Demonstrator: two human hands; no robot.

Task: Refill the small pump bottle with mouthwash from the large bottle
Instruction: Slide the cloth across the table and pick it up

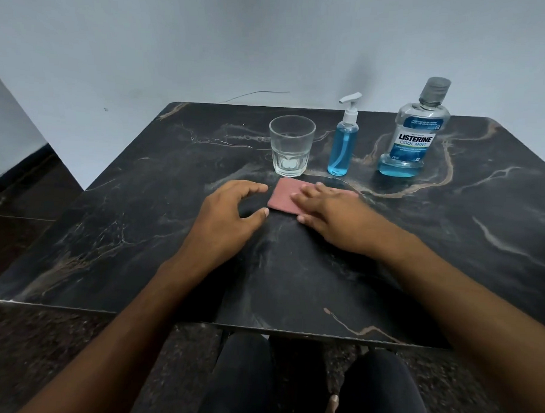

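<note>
Pump bottle stands capped, nearly full of blue liquid, between glass and capped Listerine bottle, which is low. Left hand loosely curled, empty; right hand flat on pink cloth. Pouring looks done.

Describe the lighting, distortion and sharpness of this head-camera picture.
Head view: dim, bluish light; wide-angle bending bows the table edges; the large bottle label reads clearly, its cap looks soft; the pump bottle casts a faint wall shadow; no strong glare on the glass.
</note>
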